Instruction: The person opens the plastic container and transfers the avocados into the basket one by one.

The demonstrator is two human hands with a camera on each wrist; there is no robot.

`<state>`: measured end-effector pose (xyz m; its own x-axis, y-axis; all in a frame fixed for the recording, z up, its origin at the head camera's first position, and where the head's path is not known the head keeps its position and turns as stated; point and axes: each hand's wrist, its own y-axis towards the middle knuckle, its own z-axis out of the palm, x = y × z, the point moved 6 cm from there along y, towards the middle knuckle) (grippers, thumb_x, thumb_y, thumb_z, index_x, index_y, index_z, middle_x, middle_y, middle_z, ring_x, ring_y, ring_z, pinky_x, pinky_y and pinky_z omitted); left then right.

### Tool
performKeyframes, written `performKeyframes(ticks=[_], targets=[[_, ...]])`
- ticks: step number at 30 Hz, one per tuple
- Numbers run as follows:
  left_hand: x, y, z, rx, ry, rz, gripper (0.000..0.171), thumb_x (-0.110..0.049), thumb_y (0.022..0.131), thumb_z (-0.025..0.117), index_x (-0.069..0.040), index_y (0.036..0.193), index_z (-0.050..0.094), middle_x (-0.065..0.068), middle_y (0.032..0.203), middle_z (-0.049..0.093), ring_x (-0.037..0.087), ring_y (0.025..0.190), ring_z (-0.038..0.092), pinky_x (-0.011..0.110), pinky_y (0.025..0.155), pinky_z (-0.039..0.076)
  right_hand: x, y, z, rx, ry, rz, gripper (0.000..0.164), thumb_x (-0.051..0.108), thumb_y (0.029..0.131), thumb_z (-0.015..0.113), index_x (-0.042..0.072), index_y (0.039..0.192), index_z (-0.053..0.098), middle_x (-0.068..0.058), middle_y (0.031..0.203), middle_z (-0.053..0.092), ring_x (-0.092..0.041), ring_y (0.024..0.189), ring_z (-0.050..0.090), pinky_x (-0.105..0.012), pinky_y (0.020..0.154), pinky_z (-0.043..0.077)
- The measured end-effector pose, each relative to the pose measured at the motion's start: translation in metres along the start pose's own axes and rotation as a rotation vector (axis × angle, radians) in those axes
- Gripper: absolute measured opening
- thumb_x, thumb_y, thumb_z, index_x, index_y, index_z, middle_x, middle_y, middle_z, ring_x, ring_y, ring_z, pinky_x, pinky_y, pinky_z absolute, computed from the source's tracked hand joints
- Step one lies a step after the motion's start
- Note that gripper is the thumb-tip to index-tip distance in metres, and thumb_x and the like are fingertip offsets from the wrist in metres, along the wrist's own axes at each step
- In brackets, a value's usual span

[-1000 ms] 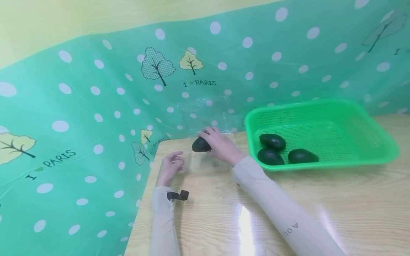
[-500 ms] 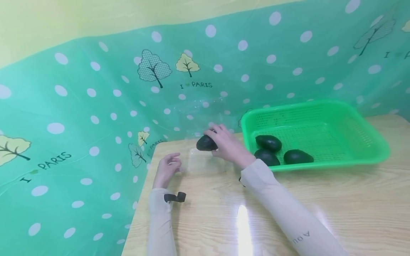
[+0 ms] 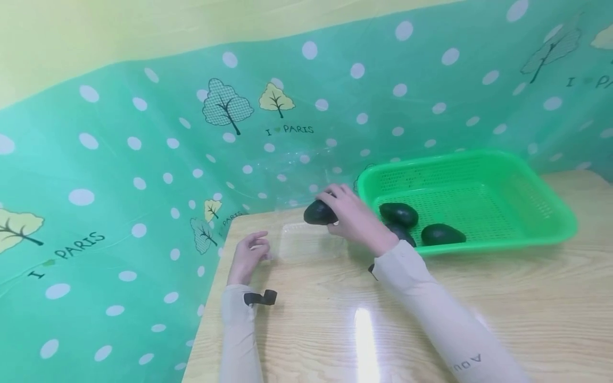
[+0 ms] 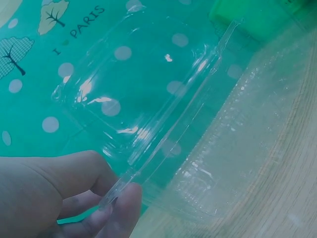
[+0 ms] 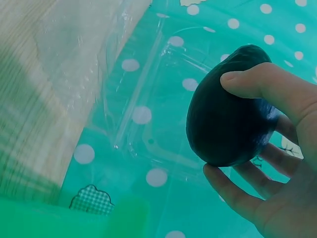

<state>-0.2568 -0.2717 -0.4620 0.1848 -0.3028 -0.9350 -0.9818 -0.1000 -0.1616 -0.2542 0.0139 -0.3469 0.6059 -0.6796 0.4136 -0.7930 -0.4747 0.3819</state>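
My right hand (image 3: 356,221) grips a dark, nearly black avocado (image 3: 320,213), thumb on one side and fingers on the other in the right wrist view. The avocado hangs over the back right part of a clear plastic clamshell container (image 3: 306,247) on the table. The container's hinged lid (image 4: 148,79) stands raised against the backdrop. In the left wrist view, my left hand (image 4: 84,193) pinches the container's edge near the hinge between thumb and finger. Nothing shows inside the container's base.
A green plastic basket (image 3: 498,247) stands right of the container, with three dark avocados (image 3: 442,234) at its left end; my right hand and wrist partly cover one. A green dotted sheet (image 3: 158,213) hangs behind and left of the wooden table (image 3: 316,319).
My right hand has moved right with the avocado, toward the basket, uncovering more of the container. My left hand stays at the container's left side. The head view has shifted slightly.
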Motion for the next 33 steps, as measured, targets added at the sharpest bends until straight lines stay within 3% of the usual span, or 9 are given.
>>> performKeyframes(ticks=[7,14,24,33], targets=[[-0.001,0.001,-0.003,0.005,0.006,-0.020,0.053,0.003,0.089,0.056,-0.004,0.141,0.051,0.025,0.127,0.054,0.035,0.090,0.066,0.041,0.089,0.059,-0.008,-0.011,-0.014,-0.026,-0.030,0.009,0.064,0.009,0.077,0.082,0.009,0.135,0.056,-0.010,0.133,0.053,-0.030,0.124,0.047,-0.045,0.099,0.054],[-0.001,0.003,-0.003,0.026,-0.019,-0.028,0.054,0.004,0.090,0.056,-0.001,0.144,0.048,0.028,0.131,0.052,0.041,0.093,0.065,0.052,0.097,0.055,-0.017,-0.024,-0.030,-0.056,-0.035,0.030,0.063,0.011,0.076,0.085,0.010,0.133,0.058,-0.009,0.131,0.055,-0.030,0.122,0.047,-0.047,0.097,0.054],[0.001,0.001,-0.002,-0.001,0.000,0.012,0.052,0.001,0.089,0.057,-0.003,0.141,0.052,0.025,0.126,0.055,0.036,0.093,0.065,0.044,0.091,0.059,-0.031,-0.038,-0.043,-0.058,-0.066,0.065,0.066,0.010,0.074,0.084,0.007,0.134,0.057,-0.011,0.129,0.055,-0.031,0.121,0.048,-0.049,0.095,0.054],[-0.001,0.000,-0.001,-0.002,-0.004,0.010,0.052,0.001,0.090,0.057,-0.001,0.141,0.050,0.025,0.126,0.055,0.034,0.089,0.065,0.037,0.085,0.061,-0.045,-0.047,-0.051,-0.083,-0.065,0.087,0.066,0.008,0.073,0.084,0.003,0.133,0.057,-0.015,0.130,0.055,-0.035,0.120,0.047,-0.052,0.097,0.053]])
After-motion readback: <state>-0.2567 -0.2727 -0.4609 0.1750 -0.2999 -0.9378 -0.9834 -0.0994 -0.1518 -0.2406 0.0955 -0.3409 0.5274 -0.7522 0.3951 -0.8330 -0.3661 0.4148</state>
